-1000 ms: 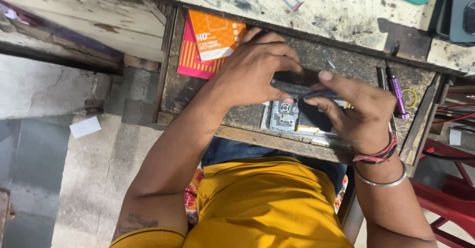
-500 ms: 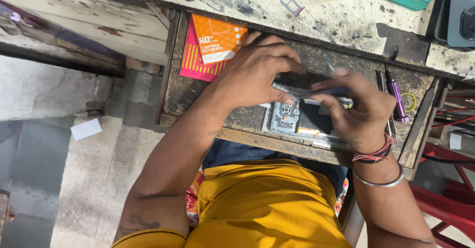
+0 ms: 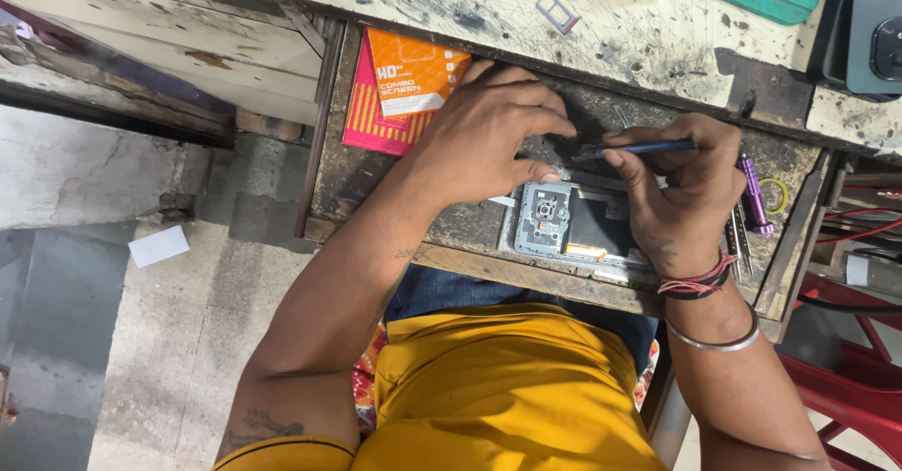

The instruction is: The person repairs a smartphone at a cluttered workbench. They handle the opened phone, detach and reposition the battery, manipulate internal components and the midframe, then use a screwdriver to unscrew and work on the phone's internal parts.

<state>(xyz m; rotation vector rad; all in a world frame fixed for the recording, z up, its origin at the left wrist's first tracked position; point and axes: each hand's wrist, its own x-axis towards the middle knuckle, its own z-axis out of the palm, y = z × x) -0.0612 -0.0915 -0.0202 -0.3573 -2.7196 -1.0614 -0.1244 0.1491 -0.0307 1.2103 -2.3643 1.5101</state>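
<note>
Left hand (image 3: 489, 133): lay flat, fingers spread and pressing the open phone (image 3: 573, 222) at its 11 o'clock corner.
Right hand (image 3: 681, 194): fingers pinched shut on a blue tool (image 3: 648, 148), tip aimed to 9 o'clock.
Phone: sat back-off in the drawer (image 3: 470, 231), between both hands.
Packet (image 3: 404, 81): orange, at the drawer's 10 o'clock.
Purple tool (image 3: 754, 194): at 3 o'clock of the right hand.
Counter (image 3: 526, 6): scratched, at 12 o'clock.

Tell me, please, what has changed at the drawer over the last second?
The right hand lifted off the opened phone and turned its blue tool level, tip toward the left hand. More of the phone's inside now shows. The left hand stays pressed on it; the orange packet lies unmoved.
</note>
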